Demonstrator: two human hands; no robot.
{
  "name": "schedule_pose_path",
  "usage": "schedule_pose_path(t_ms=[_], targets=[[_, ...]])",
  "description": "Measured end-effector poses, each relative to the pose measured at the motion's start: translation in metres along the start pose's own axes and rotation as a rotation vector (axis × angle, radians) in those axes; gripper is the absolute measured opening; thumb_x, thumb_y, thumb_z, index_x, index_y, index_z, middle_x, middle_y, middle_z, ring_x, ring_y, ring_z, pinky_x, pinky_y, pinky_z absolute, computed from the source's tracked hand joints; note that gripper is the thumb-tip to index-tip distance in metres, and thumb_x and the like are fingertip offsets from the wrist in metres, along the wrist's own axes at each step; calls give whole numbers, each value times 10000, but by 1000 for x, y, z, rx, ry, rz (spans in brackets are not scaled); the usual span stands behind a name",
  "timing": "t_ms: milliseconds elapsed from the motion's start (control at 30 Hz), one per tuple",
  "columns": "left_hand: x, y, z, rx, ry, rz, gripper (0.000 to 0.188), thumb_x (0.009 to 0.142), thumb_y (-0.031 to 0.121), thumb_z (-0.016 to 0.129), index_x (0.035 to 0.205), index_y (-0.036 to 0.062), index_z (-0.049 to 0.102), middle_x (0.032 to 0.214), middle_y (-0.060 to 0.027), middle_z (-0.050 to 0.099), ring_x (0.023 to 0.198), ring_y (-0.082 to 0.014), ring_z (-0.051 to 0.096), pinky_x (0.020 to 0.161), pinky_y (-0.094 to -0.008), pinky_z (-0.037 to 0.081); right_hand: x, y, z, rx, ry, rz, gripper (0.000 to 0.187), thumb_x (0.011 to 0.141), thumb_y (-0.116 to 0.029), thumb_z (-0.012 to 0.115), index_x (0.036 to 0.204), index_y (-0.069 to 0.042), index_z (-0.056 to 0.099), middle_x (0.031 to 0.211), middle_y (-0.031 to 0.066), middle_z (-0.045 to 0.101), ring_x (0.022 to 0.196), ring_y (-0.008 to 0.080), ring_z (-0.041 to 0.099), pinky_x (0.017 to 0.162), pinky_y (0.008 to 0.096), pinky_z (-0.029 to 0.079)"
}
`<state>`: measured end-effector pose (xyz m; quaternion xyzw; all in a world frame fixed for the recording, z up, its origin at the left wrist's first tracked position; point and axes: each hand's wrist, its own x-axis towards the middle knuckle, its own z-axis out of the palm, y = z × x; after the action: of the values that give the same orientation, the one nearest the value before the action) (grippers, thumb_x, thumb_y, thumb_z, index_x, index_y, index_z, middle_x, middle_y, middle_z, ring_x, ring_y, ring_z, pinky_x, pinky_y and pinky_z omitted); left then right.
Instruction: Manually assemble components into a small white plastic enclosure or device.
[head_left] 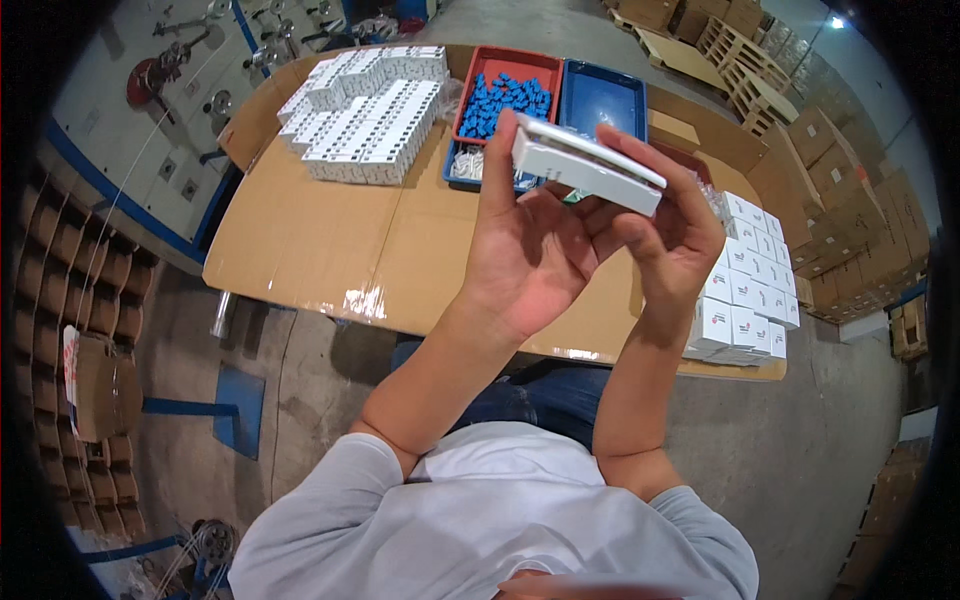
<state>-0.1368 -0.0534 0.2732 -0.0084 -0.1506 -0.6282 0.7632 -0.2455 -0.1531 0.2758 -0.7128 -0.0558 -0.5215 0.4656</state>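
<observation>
I hold a small flat white box (585, 165) up in front of me with both hands, above the cardboard-covered table (320, 240). My left hand (525, 250) grips its left end, thumb raised along the side. My right hand (665, 225) wraps around its right end, fingers over the top edge. Beyond the box a red tray (475, 70) holds several small blue parts (505, 100). A blue tray (605, 95) sits to its right.
A large block of white boxes (365, 115) is stacked at the table's far left. More white boxes (745, 290) are stacked at the right edge. Brown cartons (850, 200) and wooden pallets (730, 50) stand to the right. Cardboard tubes (70, 300) fill the left side.
</observation>
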Motion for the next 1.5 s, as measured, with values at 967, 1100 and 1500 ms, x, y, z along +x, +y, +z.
schedule_pose_path(t_ms=[967,1100,1500], targets=[[43,1,-62,629,430,778,582,1095,545,316,980,48,596,930,-64,618,861,-168,592,835,-329,489,-4,20,-2,-244,-84,-142,462,792,-5,805,1226,46,656,1164,217,709,1122,316,666,972,389,515],[47,6,-76,980,193,1130,728,1086,592,167,814,43,562,831,-70,599,760,-161,551,783,-300,469,-3,16,3,-215,-120,-170,449,779,-76,832,1181,52,679,1107,225,723,1060,329,687,925,396,536],[54,57,-95,1018,-240,1447,1089,952,757,-80,697,16,676,695,-107,554,677,-202,509,696,-300,458,-2,5,20,-138,-107,-291,479,683,6,807,1150,41,707,1076,206,737,1008,322,714,873,384,567]])
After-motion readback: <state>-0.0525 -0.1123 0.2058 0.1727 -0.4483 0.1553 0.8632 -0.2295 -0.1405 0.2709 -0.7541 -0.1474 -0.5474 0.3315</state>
